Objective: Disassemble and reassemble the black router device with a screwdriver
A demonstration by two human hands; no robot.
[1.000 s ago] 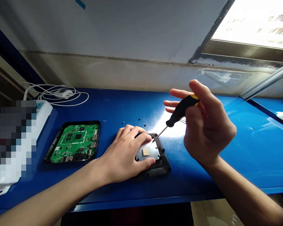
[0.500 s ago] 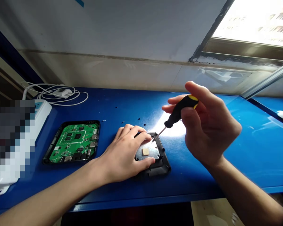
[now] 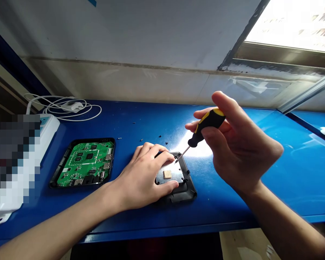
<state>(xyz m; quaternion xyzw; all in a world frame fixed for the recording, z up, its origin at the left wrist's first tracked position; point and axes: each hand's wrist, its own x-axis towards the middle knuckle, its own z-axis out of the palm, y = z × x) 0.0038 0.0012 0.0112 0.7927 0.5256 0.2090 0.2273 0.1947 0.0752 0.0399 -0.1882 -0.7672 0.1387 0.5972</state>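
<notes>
My right hand (image 3: 239, 150) is closed round the black and yellow handle of a screwdriver (image 3: 206, 126). The shaft slants down to the left, its tip at a corner of a silver metal plate (image 3: 174, 175). That plate lies inside a black plastic cover (image 3: 188, 193) and carries a small beige square pad (image 3: 167, 174). My left hand (image 3: 143, 177) grips the cover from the left, thumb and fingers pressed on it, hiding its left part. Further left, a black case half (image 3: 113, 153) holds a green circuit board (image 3: 82, 166).
Several small screws (image 3: 141, 139) lie on the blue table (image 3: 219, 213) behind the cover. At the back left is a coiled white cable (image 3: 94, 113) with a plug. A white object (image 3: 50, 126), partly pixelated, stands at the left edge. A wall runs behind the table.
The screwdriver handle has turned, with more yellow showing now, and my right hand's fingers and wrist have shifted slightly. My left hand and the cover stay put.
</notes>
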